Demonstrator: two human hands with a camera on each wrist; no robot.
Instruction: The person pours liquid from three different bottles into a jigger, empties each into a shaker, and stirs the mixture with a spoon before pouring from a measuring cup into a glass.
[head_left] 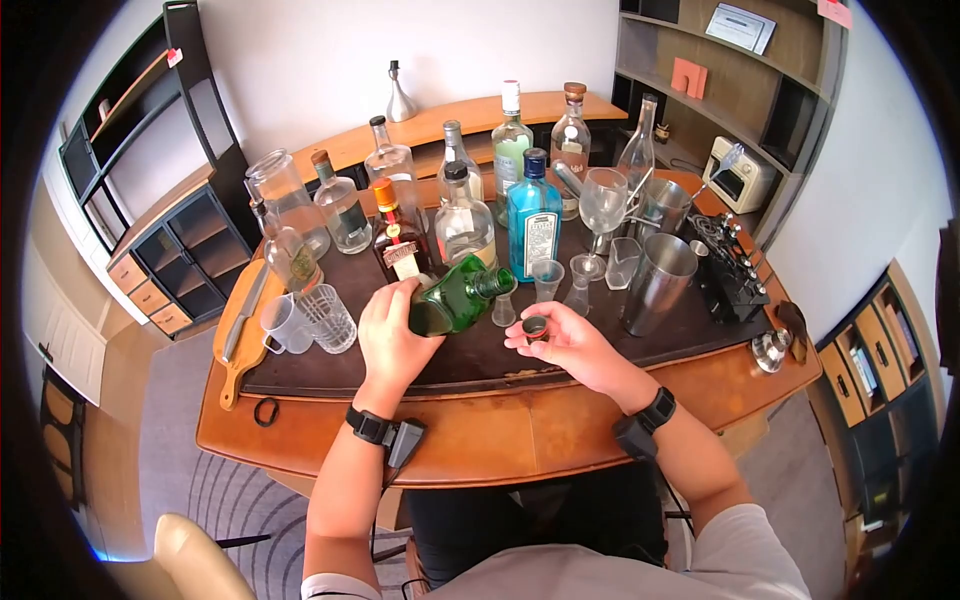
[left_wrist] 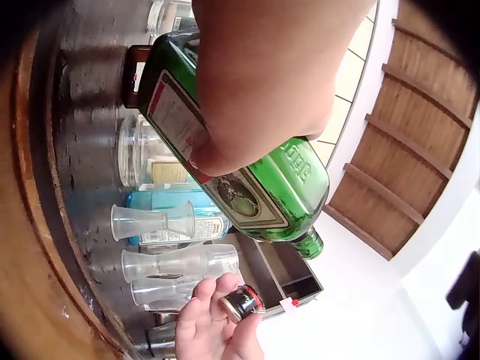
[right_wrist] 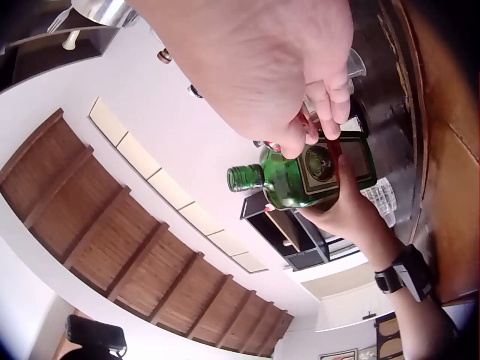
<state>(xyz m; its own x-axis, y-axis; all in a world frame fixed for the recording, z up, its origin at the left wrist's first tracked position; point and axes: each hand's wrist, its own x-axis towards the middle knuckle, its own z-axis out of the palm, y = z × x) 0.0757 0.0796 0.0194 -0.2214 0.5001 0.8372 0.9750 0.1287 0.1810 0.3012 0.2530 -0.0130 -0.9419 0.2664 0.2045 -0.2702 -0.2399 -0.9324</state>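
My left hand (head_left: 388, 338) grips a green glass bottle (head_left: 455, 303) by its body, low over the dark table mat. The bottle leans to the right with its uncapped neck towards my right hand (head_left: 580, 350). A label with a round emblem shows in the left wrist view on the green bottle (left_wrist: 244, 199). My right hand, palm turned up, holds a small dark bottle cap (head_left: 535, 327) between fingers and thumb. In the left wrist view the cap (left_wrist: 242, 302) shows a red band. Just behind the hands stand several small clear hourglass-shaped measuring glasses (head_left: 547, 282).
Behind the hands stand several bottles, among them a blue one (head_left: 535, 230) and an orange-capped one (head_left: 400, 245). A metal shaker cup (head_left: 660, 285) and a wine glass (head_left: 603, 195) are at right. At left are a glass mug (head_left: 288, 325) and a knife (head_left: 245, 315) on a wooden board (head_left: 228, 375).
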